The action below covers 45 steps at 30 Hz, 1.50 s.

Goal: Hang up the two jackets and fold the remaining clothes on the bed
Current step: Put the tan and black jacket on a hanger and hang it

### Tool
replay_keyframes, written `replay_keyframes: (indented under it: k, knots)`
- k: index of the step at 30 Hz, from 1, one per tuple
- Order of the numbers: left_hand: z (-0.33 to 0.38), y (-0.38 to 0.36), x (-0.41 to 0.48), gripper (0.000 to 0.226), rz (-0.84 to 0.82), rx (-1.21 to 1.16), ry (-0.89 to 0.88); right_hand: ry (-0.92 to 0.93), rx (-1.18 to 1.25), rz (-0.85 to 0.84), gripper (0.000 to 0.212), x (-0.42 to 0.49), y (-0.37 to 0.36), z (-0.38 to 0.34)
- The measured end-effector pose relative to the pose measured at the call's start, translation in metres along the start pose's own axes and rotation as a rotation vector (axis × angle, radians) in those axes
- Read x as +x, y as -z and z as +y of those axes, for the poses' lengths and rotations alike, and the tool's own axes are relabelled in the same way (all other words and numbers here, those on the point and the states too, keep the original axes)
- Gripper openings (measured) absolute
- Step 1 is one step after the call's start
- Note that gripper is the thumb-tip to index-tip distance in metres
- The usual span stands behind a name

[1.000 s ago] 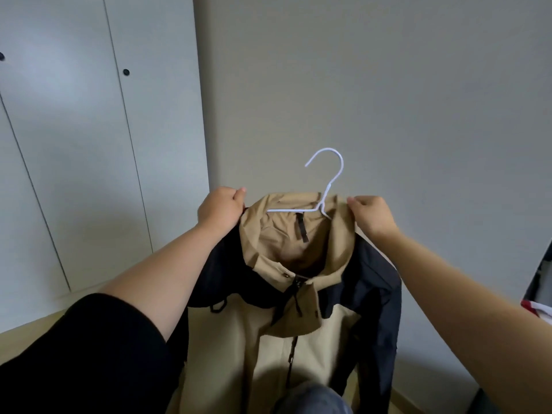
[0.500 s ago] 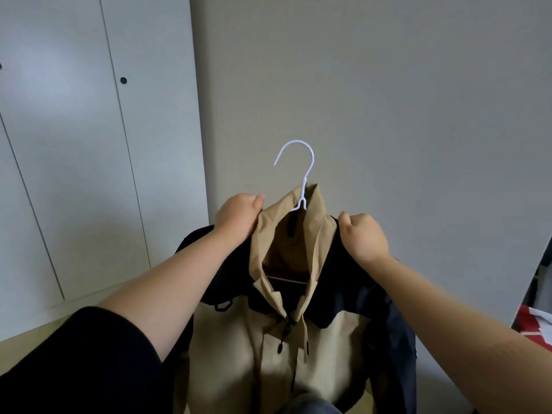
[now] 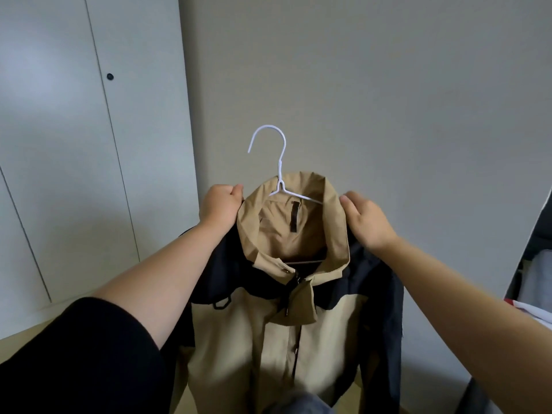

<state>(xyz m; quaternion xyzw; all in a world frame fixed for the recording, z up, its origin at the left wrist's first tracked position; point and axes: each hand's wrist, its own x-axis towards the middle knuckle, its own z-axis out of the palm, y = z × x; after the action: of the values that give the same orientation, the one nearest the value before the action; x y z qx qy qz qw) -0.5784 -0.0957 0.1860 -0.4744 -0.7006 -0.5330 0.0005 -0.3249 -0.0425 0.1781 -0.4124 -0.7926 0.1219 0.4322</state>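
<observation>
A tan and navy jacket (image 3: 268, 339) hangs in front of me on a white wire hanger (image 3: 279, 168), whose hook rises above the tan collar. My left hand (image 3: 219, 206) grips the jacket's left shoulder beside the collar, fingers curled into the fabric. My right hand (image 3: 366, 219) lies on the right shoulder by the collar edge with its fingers fairly straight, touching the fabric. The lower part of the hanger is hidden inside the jacket.
White wardrobe doors (image 3: 74, 144) with a small dark knob (image 3: 110, 76) stand at the left. A plain grey wall (image 3: 388, 100) fills the middle and right. At the far right edge an open compartment (image 3: 537, 264) shows folded clothes.
The collar has been spread wide open again and the hanger turned face-on. My right hand loosened from a grip to a flatter touch on the shoulder.
</observation>
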Motion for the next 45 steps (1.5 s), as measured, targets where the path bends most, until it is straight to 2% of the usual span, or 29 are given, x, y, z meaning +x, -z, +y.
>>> replay_keyframes:
  k: [2, 4, 7, 10, 13, 17, 20, 23, 24, 26, 29, 35, 40, 45]
  knots:
    - [0.003, -0.002, -0.002, 0.047, -0.001, -0.035, -0.016, 0.001, 0.021, -0.079, 0.025, 0.003, -0.002, -0.008]
    - [0.008, -0.005, -0.006, 0.051, -0.005, -0.061, -0.02, 0.009, -0.066, -0.095, 0.025, 0.006, -0.004, -0.011]
    - [0.014, -0.014, -0.013, 0.051, -0.042, -0.055, -0.035, 0.026, -0.163, -0.048, 0.039, 0.006, -0.007, -0.015]
    - [0.013, -0.019, -0.015, 0.051, -0.069, -0.049, -0.082, 0.067, -0.239, -0.012, 0.041, 0.005, -0.009, -0.019]
    - [0.003, -0.012, -0.009, 0.053, -0.065, -0.034, -0.137, 0.046, -0.228, 0.063, 0.042, 0.007, -0.003, -0.015]
    - [-0.009, -0.008, -0.008, 0.053, -0.085, 0.047, -0.119, 0.035, -0.206, 0.095, 0.043, 0.006, -0.005, -0.014]
    - [-0.001, -0.013, -0.009, 0.048, -0.152, 0.095, -0.115, -0.005, -0.211, 0.132, 0.042, 0.008, -0.007, -0.012]
    - [0.018, -0.017, -0.007, 0.04, -0.328, -0.137, -0.177, -0.066, -0.197, 0.175, 0.041, 0.013, -0.003, -0.005]
    - [0.022, -0.019, -0.005, 0.034, -0.398, -0.114, -0.232, -0.083, -0.195, 0.195, 0.041, 0.014, -0.003, -0.002]
    - [0.023, -0.026, 0.002, 0.021, -0.519, 0.114, -0.321, -0.102, -0.202, 0.231, 0.04, 0.016, -0.007, 0.004]
    - [0.012, -0.047, 0.02, 0.025, -0.48, 0.337, -0.353, -0.071, -0.202, 0.257, 0.034, 0.023, -0.021, 0.018]
    - [-0.042, -0.126, 0.073, 0.034, -0.26, 0.263, -0.216, -0.052, -0.163, 0.162, 0.03, 0.076, -0.079, 0.08]
    - [-0.08, -0.176, 0.134, 0.04, -0.269, 0.293, -0.12, -0.18, -0.008, 0.005, 0.03, 0.144, -0.129, 0.113]
    - [-0.065, -0.169, 0.194, 0.041, -0.357, 0.351, -0.052, -0.26, 0.076, -0.106, 0.022, 0.201, -0.134, 0.095]
